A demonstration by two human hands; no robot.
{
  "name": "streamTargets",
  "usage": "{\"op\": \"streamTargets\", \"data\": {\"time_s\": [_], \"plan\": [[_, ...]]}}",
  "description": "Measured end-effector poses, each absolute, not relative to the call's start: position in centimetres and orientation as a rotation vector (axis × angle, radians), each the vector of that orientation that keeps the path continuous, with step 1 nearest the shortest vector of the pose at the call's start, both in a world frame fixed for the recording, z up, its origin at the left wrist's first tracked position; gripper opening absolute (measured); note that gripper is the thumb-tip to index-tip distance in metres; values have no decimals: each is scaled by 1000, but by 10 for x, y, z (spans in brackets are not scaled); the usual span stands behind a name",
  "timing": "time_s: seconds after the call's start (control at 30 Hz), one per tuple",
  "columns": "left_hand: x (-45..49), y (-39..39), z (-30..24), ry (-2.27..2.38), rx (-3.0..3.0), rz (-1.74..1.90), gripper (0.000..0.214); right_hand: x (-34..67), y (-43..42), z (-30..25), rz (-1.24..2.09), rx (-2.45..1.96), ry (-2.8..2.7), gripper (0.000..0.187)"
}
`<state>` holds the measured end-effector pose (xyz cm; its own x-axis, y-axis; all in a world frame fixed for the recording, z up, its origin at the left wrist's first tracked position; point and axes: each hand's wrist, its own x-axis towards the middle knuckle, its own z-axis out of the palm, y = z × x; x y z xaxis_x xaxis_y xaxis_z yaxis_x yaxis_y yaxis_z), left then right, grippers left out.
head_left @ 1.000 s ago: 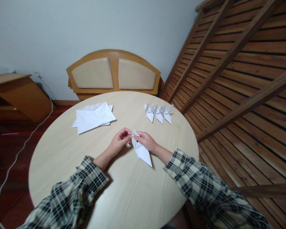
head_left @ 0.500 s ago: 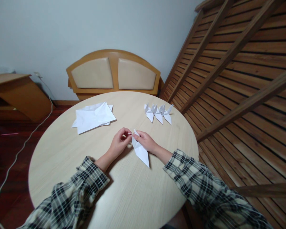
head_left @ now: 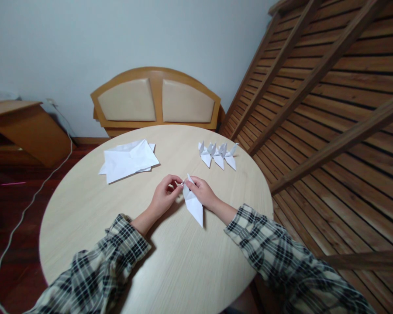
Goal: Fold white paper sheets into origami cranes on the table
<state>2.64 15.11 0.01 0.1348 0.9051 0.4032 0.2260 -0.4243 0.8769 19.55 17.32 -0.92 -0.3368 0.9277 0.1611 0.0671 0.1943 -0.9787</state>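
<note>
Between my hands, over the middle of the round table (head_left: 170, 270), is a white folded paper crane (head_left: 194, 207), one long pointed wing hanging toward me. My right hand (head_left: 200, 192) grips its upper part, thumb on top. My left hand (head_left: 166, 192) pinches a thin tip at the crane's left side between thumb and forefinger; the fingertips hide most of that tip. Beyond my right hand stands a row of several finished white paper cranes (head_left: 229, 162), wings touching or overlapping.
A loose stack of white paper sheets (head_left: 127, 163) lies at the table's back left. Behind the table stands a padded headboard (head_left: 159, 100). A slatted wooden panel (head_left: 330, 144) leans along the right. A white cable (head_left: 29, 205) runs over the floor near a wooden desk (head_left: 29, 131).
The paper crane has turned slightly, its lower point shifting a little left and its upper point right and up. My left fingertips have moved slightly right, closer to it.
</note>
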Motion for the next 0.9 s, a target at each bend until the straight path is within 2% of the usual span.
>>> {"op": "streamTargets", "data": {"time_s": [0.9], "plan": [[29, 149, 2, 1169, 1806, 1309, 12, 195, 173, -8, 1069, -1014, -1663, 33]]}}
